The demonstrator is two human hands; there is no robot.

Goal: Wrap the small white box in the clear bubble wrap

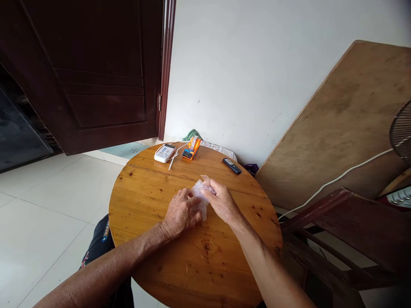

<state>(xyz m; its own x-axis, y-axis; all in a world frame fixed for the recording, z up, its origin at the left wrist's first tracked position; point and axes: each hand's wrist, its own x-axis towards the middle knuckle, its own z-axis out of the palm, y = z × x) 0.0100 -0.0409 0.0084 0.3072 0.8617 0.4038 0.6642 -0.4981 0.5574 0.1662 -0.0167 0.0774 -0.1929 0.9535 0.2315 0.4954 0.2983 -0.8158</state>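
A crumpled piece of clear bubble wrap [198, 187] is between my hands over the middle of the round wooden table [154, 201]. With its thumb and fingers closed, my right hand [222, 203] grips the wrap's upper right part. A short strip that looks like tape [204, 177] sticks up beside those fingers. My left hand [182, 212] has curled fingers closed on the wrap's lower left side. Whatever the wrap may contain is hidden.
An orange tape dispenser [192, 148], a white device [165, 153] with a cable and a dark remote-like device [231, 166] lie toward the table's far edge. A dark red chair [346, 226] stands right, below a leaning board [340, 115]. Left is a dark door [112, 81].
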